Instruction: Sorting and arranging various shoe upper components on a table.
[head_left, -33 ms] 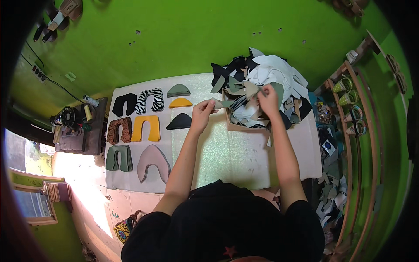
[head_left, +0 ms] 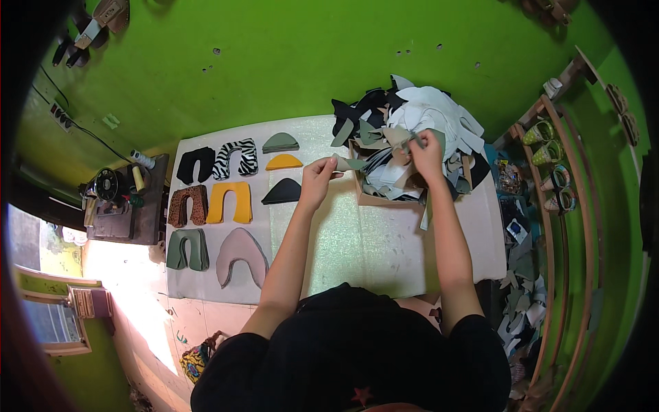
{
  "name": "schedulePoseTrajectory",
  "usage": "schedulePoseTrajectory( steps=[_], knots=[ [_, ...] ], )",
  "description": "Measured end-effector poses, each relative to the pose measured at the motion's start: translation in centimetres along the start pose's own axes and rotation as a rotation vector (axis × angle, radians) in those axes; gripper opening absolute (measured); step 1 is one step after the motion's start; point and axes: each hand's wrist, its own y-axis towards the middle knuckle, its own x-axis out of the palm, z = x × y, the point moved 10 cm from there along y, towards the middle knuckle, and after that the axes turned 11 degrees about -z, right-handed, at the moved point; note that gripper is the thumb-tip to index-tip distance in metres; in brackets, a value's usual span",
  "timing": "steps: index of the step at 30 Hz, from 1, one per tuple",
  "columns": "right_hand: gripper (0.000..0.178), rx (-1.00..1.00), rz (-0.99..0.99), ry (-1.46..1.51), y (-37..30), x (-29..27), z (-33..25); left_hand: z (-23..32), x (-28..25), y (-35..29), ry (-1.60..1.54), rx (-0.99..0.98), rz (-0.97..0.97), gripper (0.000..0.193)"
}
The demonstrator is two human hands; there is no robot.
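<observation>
My left hand (head_left: 319,180) pinches a grey-green scrap of sheet material (head_left: 349,163) at the near left corner of a cardboard box (head_left: 384,201). Over the box, the fingers of my right hand (head_left: 428,154) are closed on a small dark grey-green scrap, partly hidden by the fingers. A beige scrap (head_left: 396,136) lies just beside those fingertips. Loose offcuts in white, grey, black and beige fill the box. Behind it rises a heap of white scraps (head_left: 432,110), with black scraps (head_left: 364,110) to its left.
On the table's left stand stacks of U-shaped pieces, including yellow (head_left: 218,203), zebra-striped (head_left: 222,161) and pink (head_left: 237,247) ones. Half-round stacks (head_left: 281,192) lie beside them. A sewing machine (head_left: 117,199) stands far left. To the right is a wooden rack with sandals (head_left: 547,154).
My right hand has shifted slightly to the right and up over the box. My left hand keeps its place with its scrap.
</observation>
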Motion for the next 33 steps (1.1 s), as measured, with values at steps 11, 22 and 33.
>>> schedulePoseTrajectory(
  steps=[11, 22, 33],
  knots=[
    [0.028, 0.182, -0.09, -0.161, -3.4, -1.2, -1.1, 1.5, 0.7, -1.3, -0.058, -0.023, -0.1, 0.032],
    [0.041, 0.205, -0.393, -0.328, -8.2, 5.2, -4.3, 2.0, -0.8, -3.5, -0.179, 0.035, 0.088, 0.04],
    [0.018, 0.088, -0.474, -0.277, -11.0, 8.6, -7.6, 1.2, 0.3, -5.5, -0.29, -0.111, -0.075, 0.021]
  ],
)
